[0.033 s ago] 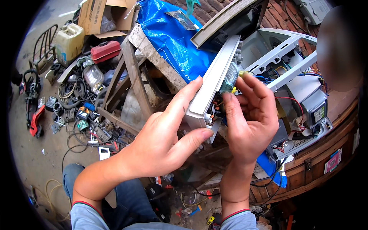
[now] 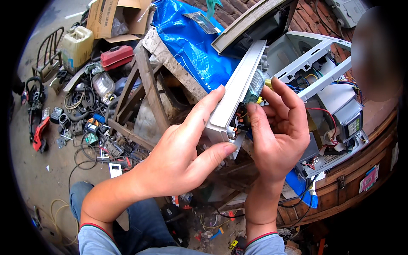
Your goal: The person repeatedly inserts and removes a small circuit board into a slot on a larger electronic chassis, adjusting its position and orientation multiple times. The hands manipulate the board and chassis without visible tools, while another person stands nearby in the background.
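My left hand (image 2: 180, 148) grips the lower end of a long white and silver appliance control panel (image 2: 236, 91), fingers behind and thumb on the near end. The panel is tilted, its inner side facing right. A teal patterned strip (image 2: 255, 86), a yellow part (image 2: 259, 100) and small orange parts show on that side. My right hand (image 2: 282, 131) is at this inner side, fingers curled and thumb tip beside the yellow part. Its index finger is raised apart from the others. Whatever lies between the thumb and the other fingers is too hidden to name.
An opened microwave body (image 2: 316, 87) with loose wires stands at the right on a wooden surface (image 2: 340, 180). Its detached-looking door (image 2: 255, 25) leans behind the panel. Blue plastic sheet (image 2: 187, 46) lies beyond. On the left floor are scrap parts, a red box (image 2: 117, 57) and a jerrycan (image 2: 77, 46).
My right index finger has lifted slightly up and away from the yellowish part behind the panel. My left hand and the panel hold still.
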Demonstrator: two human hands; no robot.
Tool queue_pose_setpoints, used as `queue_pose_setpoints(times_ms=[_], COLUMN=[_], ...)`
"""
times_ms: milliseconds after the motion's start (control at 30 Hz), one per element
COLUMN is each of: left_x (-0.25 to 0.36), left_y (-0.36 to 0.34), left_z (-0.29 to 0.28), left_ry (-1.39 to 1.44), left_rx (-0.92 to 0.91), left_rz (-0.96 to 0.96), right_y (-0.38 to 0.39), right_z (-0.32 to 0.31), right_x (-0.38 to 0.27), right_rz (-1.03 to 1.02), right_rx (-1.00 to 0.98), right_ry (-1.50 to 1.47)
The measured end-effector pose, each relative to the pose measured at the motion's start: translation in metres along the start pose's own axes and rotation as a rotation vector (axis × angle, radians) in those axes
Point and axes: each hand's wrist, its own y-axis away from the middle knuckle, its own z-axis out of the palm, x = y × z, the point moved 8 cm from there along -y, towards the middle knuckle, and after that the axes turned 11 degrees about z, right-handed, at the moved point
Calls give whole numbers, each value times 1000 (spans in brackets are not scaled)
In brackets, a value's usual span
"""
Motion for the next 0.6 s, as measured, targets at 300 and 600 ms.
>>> queue_pose_setpoints(times_ms=[300, 600], left_x=[1, 1], left_y=[0, 0], left_z=[-1, 0], left_ry=[-26, -10], left_rx=[3, 5], left_rz=[49, 37], right_y=[4, -1], right_z=[3, 1], right_x=[-17, -17], right_rz=[-520, -531], right_rx=[-50, -92], right_ry=[385, 347])
